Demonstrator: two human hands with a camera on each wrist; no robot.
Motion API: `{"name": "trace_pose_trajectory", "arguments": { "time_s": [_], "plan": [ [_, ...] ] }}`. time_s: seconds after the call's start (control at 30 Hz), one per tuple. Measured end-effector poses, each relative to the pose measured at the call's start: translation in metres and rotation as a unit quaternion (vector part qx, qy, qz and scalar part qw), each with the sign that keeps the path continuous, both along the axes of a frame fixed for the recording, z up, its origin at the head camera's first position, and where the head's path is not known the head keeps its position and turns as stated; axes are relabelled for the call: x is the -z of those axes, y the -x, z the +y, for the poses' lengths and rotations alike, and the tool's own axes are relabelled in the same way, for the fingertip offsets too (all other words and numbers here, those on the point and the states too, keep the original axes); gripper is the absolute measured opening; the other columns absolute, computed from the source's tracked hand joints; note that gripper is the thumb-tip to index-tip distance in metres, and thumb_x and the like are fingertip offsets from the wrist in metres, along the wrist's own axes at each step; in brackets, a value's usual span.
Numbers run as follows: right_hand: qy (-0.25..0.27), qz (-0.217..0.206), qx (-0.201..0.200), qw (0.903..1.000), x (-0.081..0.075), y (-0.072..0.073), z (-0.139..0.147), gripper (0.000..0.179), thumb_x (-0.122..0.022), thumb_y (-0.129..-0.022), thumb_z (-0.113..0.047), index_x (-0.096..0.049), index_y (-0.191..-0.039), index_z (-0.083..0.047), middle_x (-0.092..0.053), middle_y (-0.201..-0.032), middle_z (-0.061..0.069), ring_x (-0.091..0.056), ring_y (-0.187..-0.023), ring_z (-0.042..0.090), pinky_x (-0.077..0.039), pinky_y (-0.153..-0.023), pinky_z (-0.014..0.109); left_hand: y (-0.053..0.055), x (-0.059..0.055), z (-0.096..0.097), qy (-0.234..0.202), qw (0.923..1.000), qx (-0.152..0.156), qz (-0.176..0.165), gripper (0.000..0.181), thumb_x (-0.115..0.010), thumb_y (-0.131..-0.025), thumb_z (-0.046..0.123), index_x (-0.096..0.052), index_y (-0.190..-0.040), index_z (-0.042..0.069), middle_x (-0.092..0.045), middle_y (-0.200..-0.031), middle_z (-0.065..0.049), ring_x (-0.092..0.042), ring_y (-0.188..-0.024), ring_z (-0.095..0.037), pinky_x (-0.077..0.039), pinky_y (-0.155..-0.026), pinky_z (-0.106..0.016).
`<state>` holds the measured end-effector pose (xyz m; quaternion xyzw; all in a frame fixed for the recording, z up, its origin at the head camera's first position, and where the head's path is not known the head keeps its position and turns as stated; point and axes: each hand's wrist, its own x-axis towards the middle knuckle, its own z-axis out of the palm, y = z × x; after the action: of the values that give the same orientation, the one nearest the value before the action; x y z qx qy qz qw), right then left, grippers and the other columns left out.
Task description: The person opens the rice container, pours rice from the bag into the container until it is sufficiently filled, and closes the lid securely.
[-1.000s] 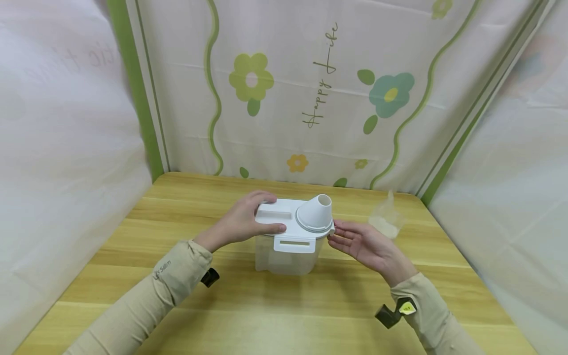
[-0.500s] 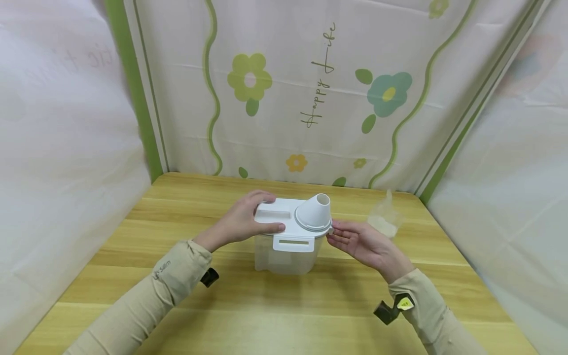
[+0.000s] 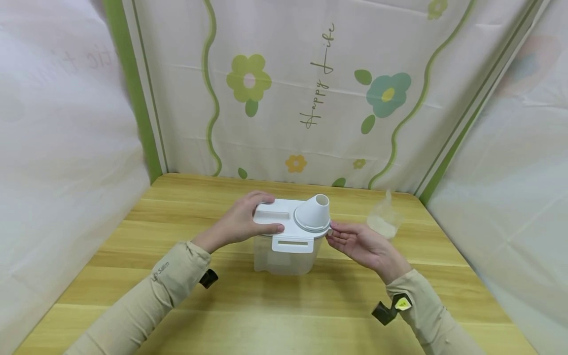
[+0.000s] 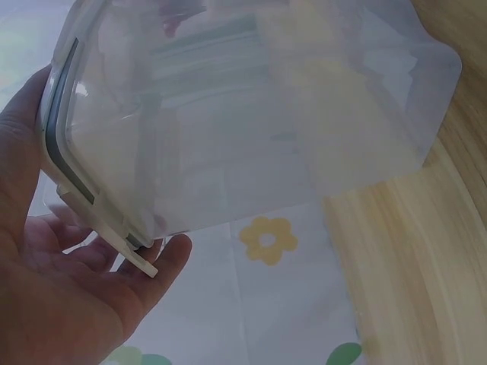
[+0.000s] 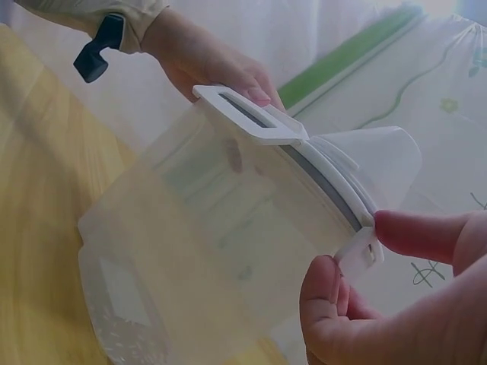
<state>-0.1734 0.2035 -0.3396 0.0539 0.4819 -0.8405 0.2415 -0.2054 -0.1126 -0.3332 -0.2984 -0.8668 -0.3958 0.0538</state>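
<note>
A clear plastic storage container (image 3: 286,262) stands upright on the wooden table with a white lid (image 3: 287,228) on top. The lid carries a white cone-shaped spout (image 3: 314,213) at its right. My left hand (image 3: 241,219) grips the lid's left end, thumb on the top face and fingers along the far side. At the other end, my right hand (image 3: 366,245) pinches a small side latch (image 5: 361,255), thumb at the lid edge and fingertips beneath. That latch sticks out from the wall. A slotted front latch (image 3: 293,244) also angles outward. White grains show near the container's bottom in the right wrist view.
Behind my right hand, a clear bag (image 3: 384,221) with white contents sits on the table (image 3: 213,315). Patterned fabric walls (image 3: 279,123) enclose the table at the back and both sides.
Both hands keep their places on the lid and the side latch. The whole view has shifted very slightly; the container stays where it was.
</note>
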Motion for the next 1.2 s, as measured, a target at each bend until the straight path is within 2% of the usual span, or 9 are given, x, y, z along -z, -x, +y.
{"name": "trace_pose_trajectory", "arguments": {
  "time_s": [0.23, 0.37, 0.67, 1.2],
  "plan": [
    [0.027, -0.006, -0.015, 0.9995, -0.0007, 0.0007, -0.001, 0.014, -0.05, -0.1, 0.005, -0.058, -0.111, 0.008, -0.058, -0.111, 0.017, -0.057, -0.103, 0.024, -0.044, -0.101, 0.034, -0.0006, 0.0003, -0.0004, -0.005, 1.0, 0.001, 0.006, 0.078, -0.085, -0.073, 0.05, -0.06, -0.13, 0.004, -0.053, -0.135, -0.008, -0.05, -0.119, -0.026, -0.047, -0.097, -0.042],
    [0.039, -0.019, -0.01, 0.999, -0.0009, 0.0011, -0.0016, 0.014, -0.05, -0.1, 0.005, -0.057, -0.111, 0.008, -0.059, -0.108, 0.017, -0.057, -0.101, 0.024, -0.045, -0.099, 0.033, -0.0005, 0.0007, -0.0006, -0.007, 1.0, 0.001, 0.005, 0.077, -0.085, -0.073, 0.049, -0.06, -0.13, 0.004, -0.053, -0.135, -0.008, -0.051, -0.119, -0.026, -0.047, -0.096, -0.042],
    [0.052, -0.028, -0.012, 0.9982, -0.0008, 0.0012, -0.0017, 0.016, -0.049, -0.1, 0.004, -0.054, -0.115, 0.008, -0.058, -0.109, 0.017, -0.055, -0.099, 0.023, -0.046, -0.095, 0.031, -0.0013, 0.0008, -0.0002, -0.003, 0.9999, 0.0, 0.013, 0.077, -0.085, -0.073, 0.049, -0.06, -0.13, 0.004, -0.054, -0.135, -0.008, -0.05, -0.12, -0.026, -0.046, -0.098, -0.044],
    [0.075, -0.04, -0.011, 0.9963, -0.0001, 0.0004, -0.0016, 0.015, -0.049, -0.1, 0.005, -0.053, -0.114, 0.007, -0.056, -0.109, 0.016, -0.052, -0.098, 0.022, -0.045, -0.094, 0.029, 0.0008, 0.0032, -0.0003, -0.003, 1.0, -0.001, 0.002, 0.08, -0.084, -0.072, 0.053, -0.059, -0.132, 0.006, -0.052, -0.137, -0.007, -0.049, -0.122, -0.026, -0.045, -0.099, -0.043]
  ]
}}
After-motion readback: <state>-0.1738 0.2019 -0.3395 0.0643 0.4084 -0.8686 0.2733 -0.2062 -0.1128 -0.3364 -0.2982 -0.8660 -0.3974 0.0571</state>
